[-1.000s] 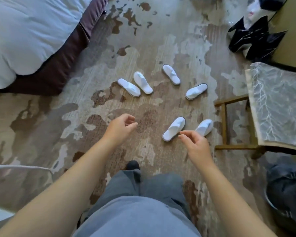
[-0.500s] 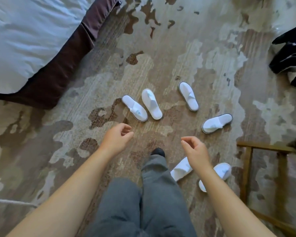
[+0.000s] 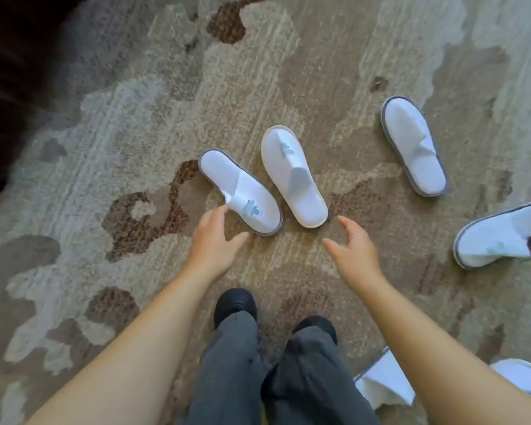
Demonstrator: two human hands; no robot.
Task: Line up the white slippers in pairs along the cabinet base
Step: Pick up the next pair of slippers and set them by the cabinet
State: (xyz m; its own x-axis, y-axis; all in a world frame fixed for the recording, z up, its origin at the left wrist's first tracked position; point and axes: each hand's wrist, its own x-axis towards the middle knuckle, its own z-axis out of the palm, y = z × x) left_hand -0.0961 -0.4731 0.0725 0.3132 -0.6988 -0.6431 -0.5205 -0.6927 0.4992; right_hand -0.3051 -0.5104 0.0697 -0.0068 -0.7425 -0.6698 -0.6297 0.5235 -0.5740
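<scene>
Several white slippers lie scattered on the patterned carpet. Two lie side by side in the middle: a grey-edged slipper (image 3: pixel 241 191) and a cream-edged slipper (image 3: pixel 293 176). My left hand (image 3: pixel 216 240) is open, its fingertips at the near edge of the grey-edged one. My right hand (image 3: pixel 354 251) is open and holds nothing, just below the cream-edged slipper's heel. A third slipper (image 3: pixel 413 145) lies to the right, a fourth (image 3: pixel 500 236) at the right edge. Two more, one (image 3: pixel 380 383) and another (image 3: pixel 517 377), are partly hidden behind my right forearm. No cabinet is in view.
My two black-shoed feet (image 3: pixel 235 303) and grey trouser legs stand on the carpet (image 3: pixel 135 148) below the hands. A dark bed base (image 3: pixel 10 72) fills the upper left corner.
I have stepped forward and leaned down, so the middle two slippers are much closer. Both hands have reached out and opened towards them. The bed, stool and bags have left the view.
</scene>
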